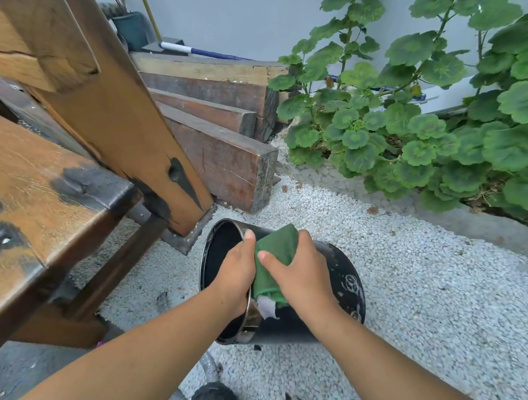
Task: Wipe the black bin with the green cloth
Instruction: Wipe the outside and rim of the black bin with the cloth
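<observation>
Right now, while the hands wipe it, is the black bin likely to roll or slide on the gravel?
The black bin looks round and lies tilted on its side, so it could probably roll if released. The left hand grips its metal rim, which likely steadies it. The loose white gravel may let it shift under the green cloth and the right hand.

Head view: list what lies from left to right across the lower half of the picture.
Wooden bench → left hand → green cloth → right hand → white gravel → leafy plant.
</observation>
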Demonstrator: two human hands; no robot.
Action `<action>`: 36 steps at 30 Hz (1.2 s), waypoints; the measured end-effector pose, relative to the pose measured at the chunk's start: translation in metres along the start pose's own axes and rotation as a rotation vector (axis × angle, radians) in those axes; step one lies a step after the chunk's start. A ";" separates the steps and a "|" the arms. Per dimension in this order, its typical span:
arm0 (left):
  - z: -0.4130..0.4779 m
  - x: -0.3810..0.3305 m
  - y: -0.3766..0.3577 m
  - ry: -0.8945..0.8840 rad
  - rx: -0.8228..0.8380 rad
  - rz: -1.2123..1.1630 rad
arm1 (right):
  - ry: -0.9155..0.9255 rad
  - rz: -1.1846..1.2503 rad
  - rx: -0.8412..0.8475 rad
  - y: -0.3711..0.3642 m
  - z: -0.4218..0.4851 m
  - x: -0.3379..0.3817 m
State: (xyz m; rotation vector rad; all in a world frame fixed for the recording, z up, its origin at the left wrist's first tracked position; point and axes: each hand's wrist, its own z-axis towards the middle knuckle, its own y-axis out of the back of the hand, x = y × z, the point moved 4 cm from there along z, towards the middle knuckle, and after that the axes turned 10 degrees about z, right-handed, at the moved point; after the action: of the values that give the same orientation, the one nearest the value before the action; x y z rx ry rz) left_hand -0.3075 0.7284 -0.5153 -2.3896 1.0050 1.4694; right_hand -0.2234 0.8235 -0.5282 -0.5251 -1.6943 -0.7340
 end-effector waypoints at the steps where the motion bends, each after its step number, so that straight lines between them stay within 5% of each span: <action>1: -0.001 0.000 -0.001 0.001 0.009 -0.017 | 0.016 -0.046 -0.004 -0.002 0.000 0.001; 29: 0.007 0.023 0.039 0.051 -0.036 0.148 | 0.007 -0.620 -0.078 0.048 0.031 -0.068; 36: -0.006 0.035 0.052 0.150 0.354 0.164 | 0.004 -0.720 -0.088 0.059 0.031 -0.076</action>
State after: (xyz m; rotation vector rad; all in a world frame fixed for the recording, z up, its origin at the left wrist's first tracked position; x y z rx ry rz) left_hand -0.3251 0.6696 -0.5310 -2.2265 1.3941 1.0576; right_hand -0.1862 0.8901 -0.5953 0.0529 -1.8568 -1.3213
